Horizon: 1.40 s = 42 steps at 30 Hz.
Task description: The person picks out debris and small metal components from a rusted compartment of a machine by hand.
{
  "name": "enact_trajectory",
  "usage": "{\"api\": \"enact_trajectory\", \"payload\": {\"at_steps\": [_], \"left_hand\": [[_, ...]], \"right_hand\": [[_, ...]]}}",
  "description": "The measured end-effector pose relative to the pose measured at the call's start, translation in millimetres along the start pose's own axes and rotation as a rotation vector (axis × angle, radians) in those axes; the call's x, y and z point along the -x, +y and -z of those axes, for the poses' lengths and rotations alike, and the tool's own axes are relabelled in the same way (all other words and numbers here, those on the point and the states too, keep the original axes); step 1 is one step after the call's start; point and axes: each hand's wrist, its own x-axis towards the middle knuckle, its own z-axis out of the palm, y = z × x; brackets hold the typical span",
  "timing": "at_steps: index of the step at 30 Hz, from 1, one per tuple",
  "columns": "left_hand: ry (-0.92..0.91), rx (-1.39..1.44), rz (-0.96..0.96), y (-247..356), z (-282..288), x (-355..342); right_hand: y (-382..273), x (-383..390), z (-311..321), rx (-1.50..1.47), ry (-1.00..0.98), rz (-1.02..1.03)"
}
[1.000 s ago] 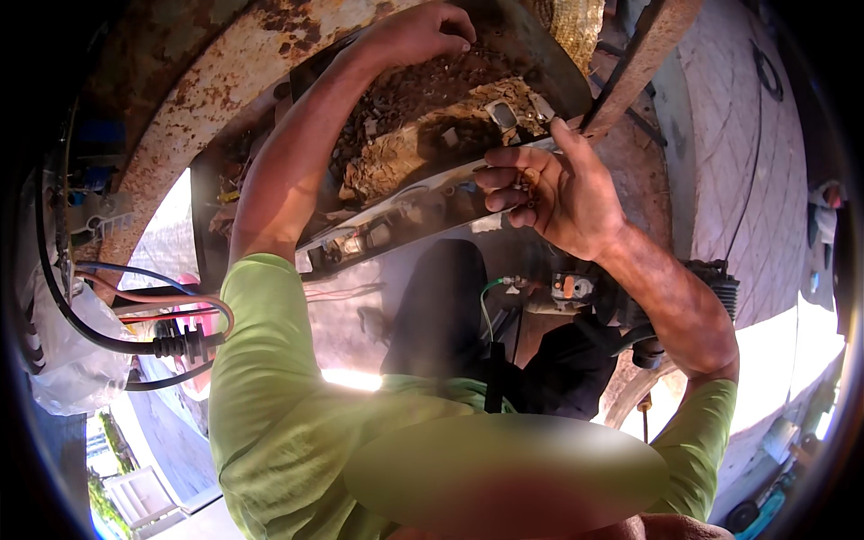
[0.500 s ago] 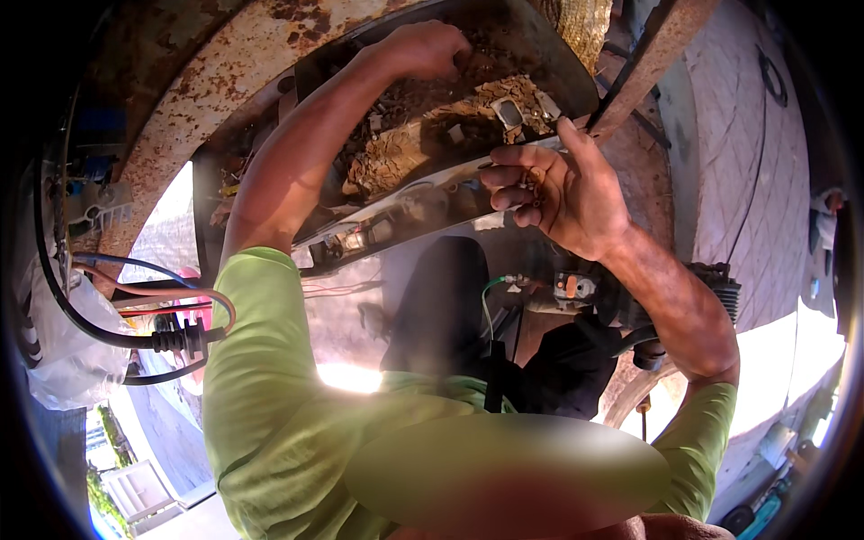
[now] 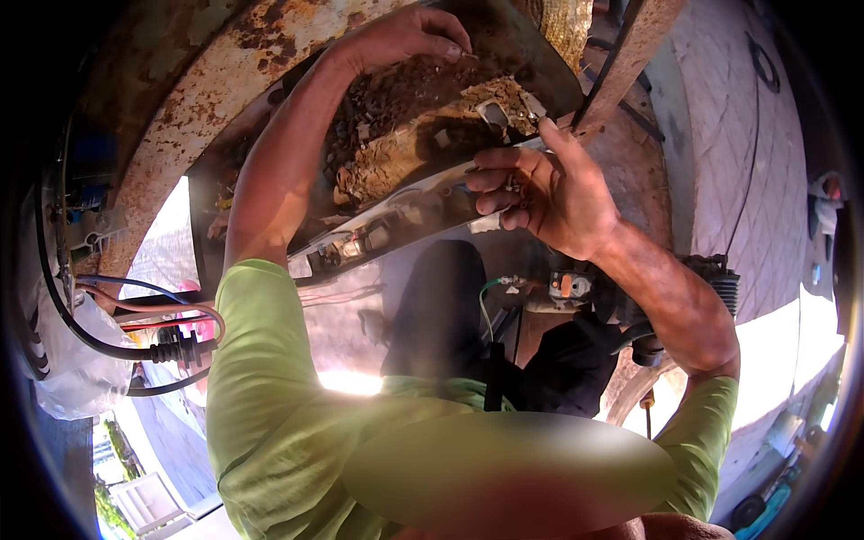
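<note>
1. The step in hand is judged to be the picking-over of loose debris (image 3: 382, 106), by which small pieces are sorted out from the dark tray (image 3: 551, 58).
2. By the left hand (image 3: 396, 40), the far side of the tray is reached; its thumb and forefinger are brought close together above the debris, but whether anything is pinched cannot be told.
3. In the right hand (image 3: 571, 200), turned palm up near the tray's near edge, small rusty parts (image 3: 514, 186) are cradled by half-curled fingers; their exact kind cannot be made out.
4. For the next move, a fine fingertip pinch seems called for, with the cupped palm kept level.
5. The debris is seen as brown and gritty; beside it, a crumbly tan slab (image 3: 382, 168) is cracked and flaking.
</note>
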Motion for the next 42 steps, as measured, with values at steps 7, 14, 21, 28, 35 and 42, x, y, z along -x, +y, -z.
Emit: {"api": "enact_trajectory", "payload": {"at_steps": [7, 14, 21, 28, 35, 42], "left_hand": [[-0.017, 0.131, -0.053, 8.3, -8.2, 1.8], [-0.025, 0.002, -0.069, 14.9, -14.4, 0.2], [0.004, -0.07, -0.101, 12.8, -16.4, -2.7], [-0.018, -0.212, 0.099, -44.3, 13.4, -10.6], [-0.009, -0.756, 0.145, -18.3, -7.1, -3.9], [0.12, -0.404, 0.136, -10.6, 3.4, -0.9]], "right_hand": [[-1.3, 2.6, -6.7, 0.004, 0.065, -0.006], [-0.4, 2.6, -9.2, 0.015, 0.069, -0.007], [-0.1, 1.0, -9.1, 0.022, 0.059, -0.002], [2.4, -0.8, -7.3, 0.039, 0.029, 0.0], [2.9, -1.3, -5.0, 0.039, 0.015, 0.004], [4.0, -1.1, -3.2, 0.052, 0.029, 0.004]]}}
